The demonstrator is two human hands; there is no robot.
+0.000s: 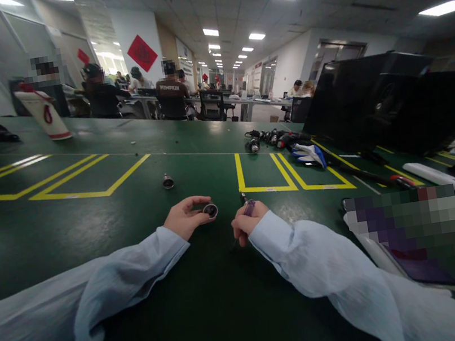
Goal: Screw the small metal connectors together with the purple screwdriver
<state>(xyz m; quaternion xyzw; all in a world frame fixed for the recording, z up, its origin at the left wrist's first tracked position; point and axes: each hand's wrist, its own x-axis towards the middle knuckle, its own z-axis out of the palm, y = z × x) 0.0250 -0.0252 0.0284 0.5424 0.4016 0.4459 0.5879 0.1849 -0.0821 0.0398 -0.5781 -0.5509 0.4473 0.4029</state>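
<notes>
My left hand (188,215) is closed around a small round metal part (211,211), thumb and fingers at its rim. The dark, hollow-looking face of this part is turned towards me. Held like a pen, a slim screwdriver-like tool with a purple handle (249,208) is in my right hand (249,222). Its thin shaft points down to the left, and the fingers cover much of it. A gap separates the tool from the round part. Beyond my left hand, a similar small metal part (168,181) rests on the green table (212,298).
Yellow tape rectangles (268,189) mark the table. Behind my right hand lie dark cylindrical parts with cables (254,145) and a blue-white glove (309,155). A phone-like device (415,256) is beside my right sleeve. Monitors (370,92) stand right; a paper cup (43,115) stands far left.
</notes>
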